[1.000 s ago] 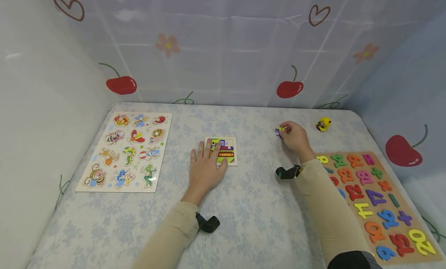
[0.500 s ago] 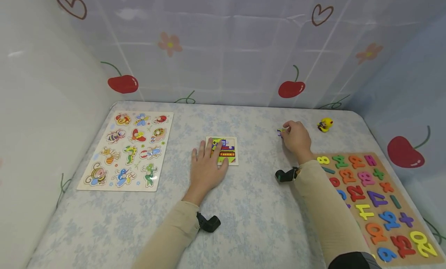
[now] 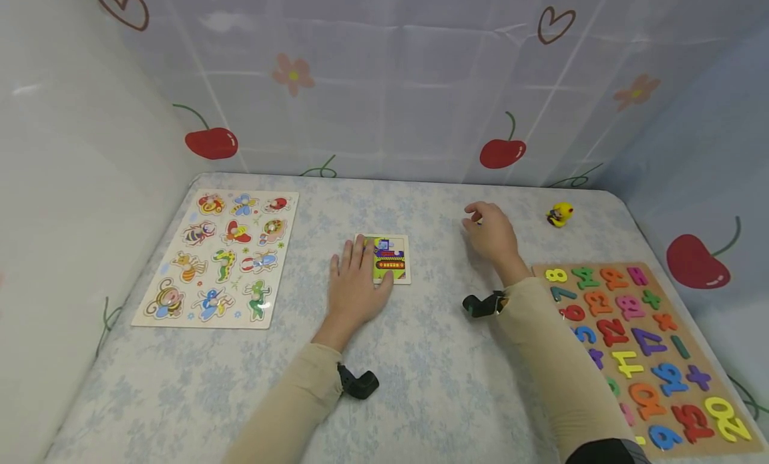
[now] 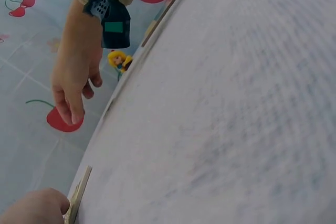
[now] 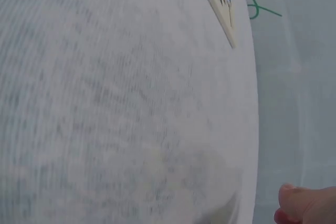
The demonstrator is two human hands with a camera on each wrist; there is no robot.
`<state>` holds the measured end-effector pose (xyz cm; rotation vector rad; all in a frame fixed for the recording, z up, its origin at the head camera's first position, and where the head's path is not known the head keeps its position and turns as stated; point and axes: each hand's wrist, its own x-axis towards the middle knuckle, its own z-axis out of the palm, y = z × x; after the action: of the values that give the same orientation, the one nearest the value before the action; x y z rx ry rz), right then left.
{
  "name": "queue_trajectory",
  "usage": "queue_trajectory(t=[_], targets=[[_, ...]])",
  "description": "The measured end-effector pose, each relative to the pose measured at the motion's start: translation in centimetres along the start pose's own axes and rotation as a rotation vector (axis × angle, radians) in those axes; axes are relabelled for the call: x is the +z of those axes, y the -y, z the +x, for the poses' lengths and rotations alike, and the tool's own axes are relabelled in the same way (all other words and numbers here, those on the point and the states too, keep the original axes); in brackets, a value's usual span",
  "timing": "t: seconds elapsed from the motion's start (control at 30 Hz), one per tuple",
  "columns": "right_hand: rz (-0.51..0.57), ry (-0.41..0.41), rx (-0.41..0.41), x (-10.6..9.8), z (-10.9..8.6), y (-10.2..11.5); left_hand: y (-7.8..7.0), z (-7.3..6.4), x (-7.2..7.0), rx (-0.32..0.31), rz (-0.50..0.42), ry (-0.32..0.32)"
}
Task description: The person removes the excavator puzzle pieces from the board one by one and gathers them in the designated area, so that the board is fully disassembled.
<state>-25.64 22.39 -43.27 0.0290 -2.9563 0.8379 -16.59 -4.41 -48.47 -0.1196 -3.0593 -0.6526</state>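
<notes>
My left hand [image 3: 356,287] lies flat with fingers straight over the left side of a small picture puzzle [image 3: 390,255], which shows a tracked vehicle on green. In the left wrist view, the thumb [image 4: 44,205] is beside the puzzle's edge [image 4: 79,195]. My right hand [image 3: 492,237] hovers over the back right of the table, fingers loosely bent and thumb apart from them. A tiny bit of colour, mostly hidden, shows between its fingers in the head view. From the left wrist, the right hand's fingers [image 4: 71,100] hang down with nothing visible in them.
A wooden insect puzzle board [image 3: 234,320] lies on the left. On the right, a brown board of coloured numbers [image 3: 613,410] is partly covered by the right sleeve. A yellow figurine [image 3: 559,214] stands at the back right. Printed curtains [image 3: 384,103] rise behind the table.
My right hand, earlier pinching a small purple and yellow piece, has shifted left with its fingers loosened. My left hand has barely moved, uncovering slightly more of the picture.
</notes>
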Motion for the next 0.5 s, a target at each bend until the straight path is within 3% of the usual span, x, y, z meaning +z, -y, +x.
queue_trajectory(t=[0.23,0.5], targets=[[0.044,0.135,-0.063,1.3,-0.2,3.2,0.8,0.3,-0.1,-0.010,0.037,-0.028],[0.057,0.309,-0.115,3.7,-0.5,6.5,1.1,0.3,-0.2,-0.014,0.044,-0.006]])
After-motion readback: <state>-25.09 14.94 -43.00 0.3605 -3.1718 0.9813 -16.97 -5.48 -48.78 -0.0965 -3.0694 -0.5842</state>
